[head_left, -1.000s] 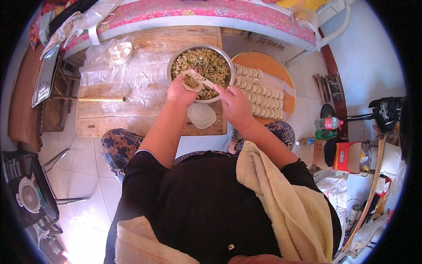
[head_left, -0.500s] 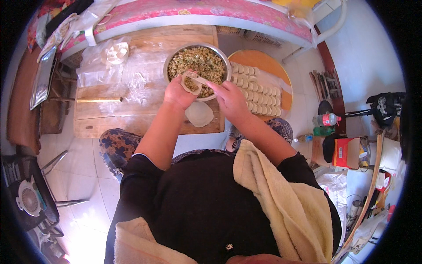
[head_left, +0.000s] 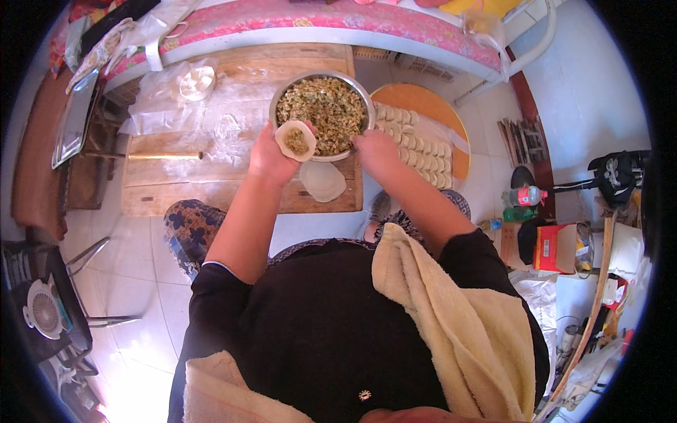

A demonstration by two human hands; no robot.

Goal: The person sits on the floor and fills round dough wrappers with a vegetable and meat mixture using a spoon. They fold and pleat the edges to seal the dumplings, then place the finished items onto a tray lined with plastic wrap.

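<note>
My left hand (head_left: 270,161) holds a round dumpling wrapper (head_left: 287,147) with a mound of filling in its middle, just above the near left rim of a metal bowl (head_left: 371,106). Chopped filling (head_left: 321,109) takes up much of that bowl. At the bowl's right rim, my right hand (head_left: 377,149) has its fingers closed; whatever they hold is hidden. A few flat wrappers (head_left: 323,182) lie overlapping on the wooden table (head_left: 240,201) near the bowl. Shaped dumplings (head_left: 423,148) lie in rows on a round board (head_left: 451,116) to the right.
A rolling pin (head_left: 166,156) rests on the table's left part. Farther back, a small dish (head_left: 197,83) with white pieces stands on plastic sheeting (head_left: 151,106). A pink-covered bed (head_left: 317,28) borders the far side. Bottles (head_left: 525,197) and boxes (head_left: 557,247) stand at right.
My right hand has moved away from the wrapper to the bowl's right rim, and its pale flat spatula no longer shows. My left hand has shifted slightly left with the filled wrapper, still unfolded.
</note>
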